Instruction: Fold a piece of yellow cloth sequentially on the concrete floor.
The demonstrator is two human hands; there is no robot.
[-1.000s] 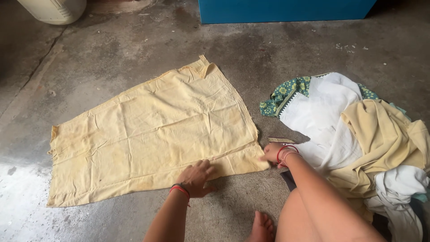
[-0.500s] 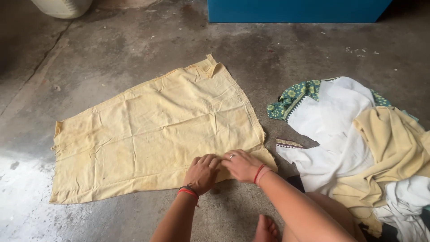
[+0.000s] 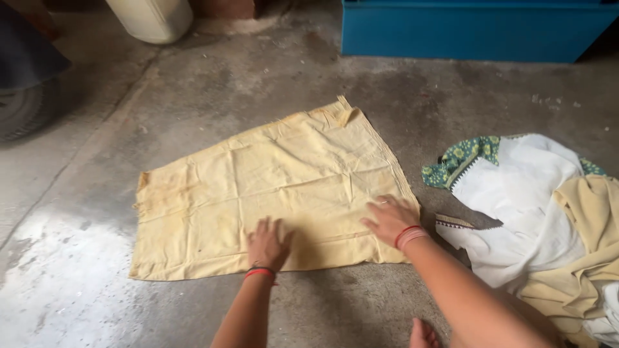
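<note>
A pale yellow cloth (image 3: 271, 187) lies spread flat on the concrete floor (image 3: 258, 77). My left hand (image 3: 266, 241) rests palm down on its near edge, fingers apart. My right hand (image 3: 391, 218) lies flat on the cloth's near right corner, fingers spread, with red bangles at the wrist. Neither hand grips anything. To the right sits a pile of clothes: a white garment (image 3: 516, 200), a green patterned piece (image 3: 461, 158) and a yellow-beige garment (image 3: 590, 238).
A blue box (image 3: 471, 29) stands along the far edge. A white container (image 3: 151, 18) sits at the top left, and a dark tyre (image 3: 22, 106) shows at the left edge. My foot (image 3: 422, 335) is at the bottom.
Both hands have parted and moved forward onto the cloth, now pressing flat. The cloth's near right corner has been smoothed. The camera has shifted, so the cloth sits further right in view.
</note>
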